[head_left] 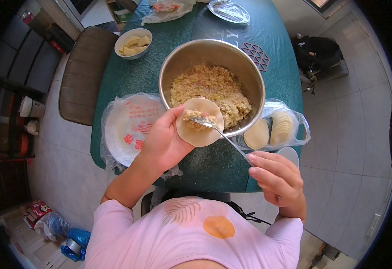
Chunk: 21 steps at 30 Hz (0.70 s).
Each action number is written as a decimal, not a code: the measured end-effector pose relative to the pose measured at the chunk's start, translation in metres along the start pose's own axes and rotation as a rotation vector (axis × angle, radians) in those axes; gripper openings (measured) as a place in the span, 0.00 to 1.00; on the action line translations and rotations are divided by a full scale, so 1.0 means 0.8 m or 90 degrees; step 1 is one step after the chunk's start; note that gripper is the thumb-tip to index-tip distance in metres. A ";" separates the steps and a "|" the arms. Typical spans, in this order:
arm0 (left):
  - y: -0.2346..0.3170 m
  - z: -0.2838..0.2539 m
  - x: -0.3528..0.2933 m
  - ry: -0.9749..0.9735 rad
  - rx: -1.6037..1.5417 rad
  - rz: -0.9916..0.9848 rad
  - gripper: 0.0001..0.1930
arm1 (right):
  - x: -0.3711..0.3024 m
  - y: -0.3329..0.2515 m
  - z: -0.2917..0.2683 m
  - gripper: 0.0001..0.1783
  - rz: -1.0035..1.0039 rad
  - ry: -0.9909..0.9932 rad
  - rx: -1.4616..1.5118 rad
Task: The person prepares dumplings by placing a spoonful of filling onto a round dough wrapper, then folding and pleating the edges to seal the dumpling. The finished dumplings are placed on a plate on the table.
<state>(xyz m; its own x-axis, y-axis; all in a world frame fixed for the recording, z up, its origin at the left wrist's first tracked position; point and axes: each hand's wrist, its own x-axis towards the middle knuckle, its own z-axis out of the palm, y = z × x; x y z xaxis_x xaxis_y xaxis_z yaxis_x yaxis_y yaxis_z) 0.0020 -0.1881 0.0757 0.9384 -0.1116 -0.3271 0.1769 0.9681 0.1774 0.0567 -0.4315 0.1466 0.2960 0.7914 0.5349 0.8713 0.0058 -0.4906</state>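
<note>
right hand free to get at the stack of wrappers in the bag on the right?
Probably not yet: the right hand grips a spoon resting on the wrapper in the left hand. The wrapper stack lies close, uncovered.

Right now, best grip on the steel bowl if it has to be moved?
Take the steel bowl by its rolled rim at the far left side, from above. The near rim is blocked by the wrapper in the left hand and the spoon in the right hand.
</note>
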 end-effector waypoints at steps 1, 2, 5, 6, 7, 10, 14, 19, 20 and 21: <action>0.000 -0.003 0.000 -0.002 -0.007 0.000 0.22 | -0.004 -0.001 -0.001 0.12 0.016 0.030 0.018; 0.002 -0.010 0.000 -0.029 -0.025 0.003 0.22 | -0.007 -0.002 -0.003 0.12 0.032 0.060 0.036; 0.009 -0.022 -0.005 -0.062 -0.045 0.020 0.24 | -0.003 0.014 0.006 0.12 0.063 0.044 -0.110; 0.010 -0.016 -0.010 -0.040 -0.028 0.026 0.24 | -0.001 0.026 0.014 0.12 0.061 0.028 -0.166; 0.010 -0.013 -0.014 -0.017 -0.011 0.032 0.24 | -0.002 0.038 0.026 0.15 0.052 -0.007 -0.193; 0.005 -0.021 -0.028 -0.046 0.145 0.070 0.28 | -0.008 0.059 0.055 0.19 0.010 -0.123 -0.236; -0.009 -0.006 -0.052 -0.003 0.229 0.066 0.32 | -0.016 0.050 0.065 0.19 0.051 -0.129 -0.234; -0.038 -0.002 -0.080 -0.004 0.276 0.023 0.34 | -0.065 0.028 0.001 0.12 0.358 0.075 -0.249; -0.049 -0.003 -0.082 -0.017 0.281 -0.003 0.34 | -0.084 0.027 -0.020 0.10 0.474 0.069 -0.246; -0.060 -0.004 -0.082 -0.032 0.288 -0.029 0.34 | -0.109 0.034 -0.033 0.12 0.512 0.046 -0.288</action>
<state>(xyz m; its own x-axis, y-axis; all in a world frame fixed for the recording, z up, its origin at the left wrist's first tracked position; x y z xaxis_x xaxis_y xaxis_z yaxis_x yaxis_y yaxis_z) -0.0692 -0.2264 0.0854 0.9380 -0.1730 -0.3002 0.3194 0.7677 0.5555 0.0651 -0.5162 0.1048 0.8883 0.4138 0.1990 0.4587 -0.7801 -0.4254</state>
